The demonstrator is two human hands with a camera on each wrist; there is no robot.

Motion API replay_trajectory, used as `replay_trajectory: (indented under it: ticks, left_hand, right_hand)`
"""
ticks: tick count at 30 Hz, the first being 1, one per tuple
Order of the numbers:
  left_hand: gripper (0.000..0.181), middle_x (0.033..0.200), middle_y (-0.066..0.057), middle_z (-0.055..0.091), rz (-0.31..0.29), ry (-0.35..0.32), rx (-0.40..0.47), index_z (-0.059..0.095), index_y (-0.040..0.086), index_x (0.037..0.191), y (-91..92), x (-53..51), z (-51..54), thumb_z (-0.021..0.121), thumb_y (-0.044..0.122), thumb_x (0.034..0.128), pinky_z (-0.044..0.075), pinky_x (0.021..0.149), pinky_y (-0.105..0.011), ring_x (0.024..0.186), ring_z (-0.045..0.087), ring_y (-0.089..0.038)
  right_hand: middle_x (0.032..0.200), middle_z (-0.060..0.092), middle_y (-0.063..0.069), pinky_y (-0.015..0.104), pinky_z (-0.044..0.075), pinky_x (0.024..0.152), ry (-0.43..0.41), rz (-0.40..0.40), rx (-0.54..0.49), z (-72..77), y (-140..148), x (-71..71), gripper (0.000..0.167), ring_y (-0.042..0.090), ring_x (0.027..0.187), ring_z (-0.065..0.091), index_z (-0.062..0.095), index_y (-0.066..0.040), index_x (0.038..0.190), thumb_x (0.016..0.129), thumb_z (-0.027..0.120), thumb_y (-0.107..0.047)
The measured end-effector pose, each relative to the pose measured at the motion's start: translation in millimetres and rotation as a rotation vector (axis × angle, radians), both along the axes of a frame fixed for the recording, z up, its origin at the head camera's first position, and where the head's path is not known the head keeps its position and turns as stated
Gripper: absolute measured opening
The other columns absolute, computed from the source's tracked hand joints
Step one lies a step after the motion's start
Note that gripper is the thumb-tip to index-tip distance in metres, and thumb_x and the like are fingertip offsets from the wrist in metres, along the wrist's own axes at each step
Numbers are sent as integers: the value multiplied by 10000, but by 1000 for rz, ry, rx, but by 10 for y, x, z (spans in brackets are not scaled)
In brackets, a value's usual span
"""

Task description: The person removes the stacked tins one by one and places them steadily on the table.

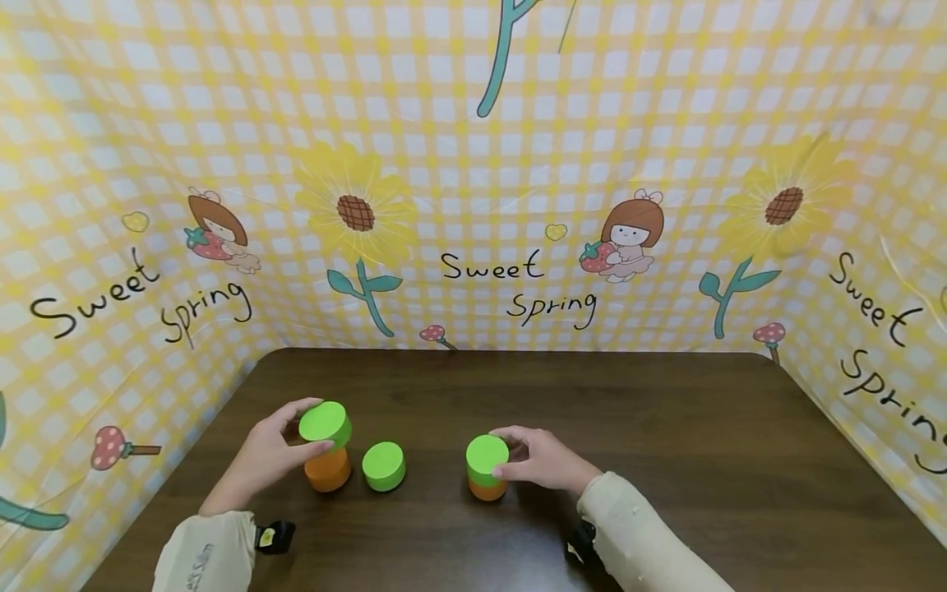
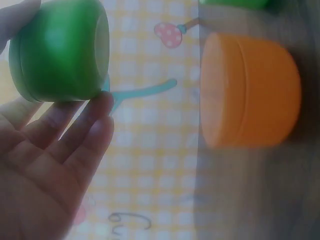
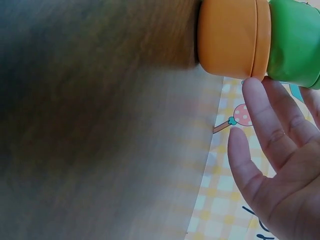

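Observation:
In the head view my left hand (image 1: 270, 452) holds a round green jar (image 1: 325, 423) between thumb and fingers. An orange jar (image 1: 328, 471) stands on the table below it, and the left wrist view shows a gap between this green jar (image 2: 65, 50) and the orange jar (image 2: 250, 90). My right hand (image 1: 547, 460) grips another green jar (image 1: 487, 457) by its side. That one sits on top of a second orange jar (image 1: 487, 490); in the right wrist view the upper green jar (image 3: 294, 42) and lower orange jar (image 3: 232, 37) appear in contact.
A third green jar (image 1: 384, 466) stands on the dark wooden table (image 1: 592, 390), just right of the left-hand orange jar. A yellow checked cloth (image 1: 473, 181) with printed flowers and lettering hangs around the table's back and sides.

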State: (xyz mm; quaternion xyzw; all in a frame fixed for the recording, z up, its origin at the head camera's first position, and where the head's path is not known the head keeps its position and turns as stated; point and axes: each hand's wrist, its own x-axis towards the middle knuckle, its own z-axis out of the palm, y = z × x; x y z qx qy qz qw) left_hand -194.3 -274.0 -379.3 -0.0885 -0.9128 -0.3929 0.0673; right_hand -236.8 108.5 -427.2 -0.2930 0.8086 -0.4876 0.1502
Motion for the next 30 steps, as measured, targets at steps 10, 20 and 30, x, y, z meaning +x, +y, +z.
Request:
replay_trajectory:
  ticks: [10,20,30]
  left_hand:
    - [684,1171,-215,577,57,-6,-38,434,-51,1365,-229,49,-38,757,246,840,495,667,-283,918,610,-239]
    - [695,1158,-214,570,99,-11,-53,419,-40,1379,-445,83,-12,748,265,849,487,643,-287,819,570,-57]
    - [700,1085,-192,572,143,-24,-65,397,-77,1376,-588,102,44,731,263,864,464,606,-282,762,542,-76]
  right_hand:
    - [1048,625,57,260,517,765,0,-7,-2,-80,17,18,516,217,935,628,519,50,1314,875,712,-140]
    - [1039,612,53,255,510,753,14,4,5,-63,10,-2,510,193,919,610,515,46,1318,883,702,-144]
    - [1036,611,68,255,508,757,36,13,4,-29,19,-10,509,187,911,610,513,56,1314,884,702,-141]
